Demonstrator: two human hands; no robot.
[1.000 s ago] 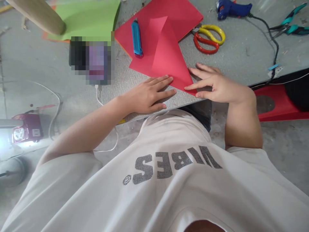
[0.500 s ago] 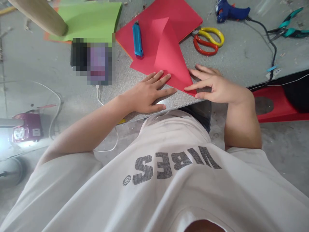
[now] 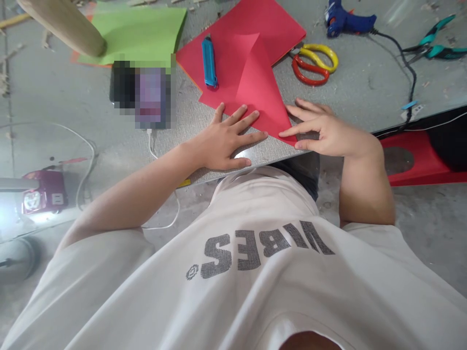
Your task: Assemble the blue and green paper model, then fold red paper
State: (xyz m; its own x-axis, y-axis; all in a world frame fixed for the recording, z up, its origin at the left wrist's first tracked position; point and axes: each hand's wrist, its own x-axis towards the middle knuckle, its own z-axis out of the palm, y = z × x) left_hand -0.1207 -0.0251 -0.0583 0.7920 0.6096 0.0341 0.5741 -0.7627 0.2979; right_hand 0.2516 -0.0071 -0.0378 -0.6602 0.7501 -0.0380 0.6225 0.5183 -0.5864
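Visibly, left hand and right hand touch red paper, both spread; shirt reads "VIBES".

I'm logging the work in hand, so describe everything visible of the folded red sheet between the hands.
The folded red sheet looks like plain, smooth paper or card. Part is turned over into a long, pointed flap, paler where light catches it. It lies on the table, its near corner by the edge, its far part overlapping other red sheets. The left hand touches its near edge; the right hand touches its near corner.
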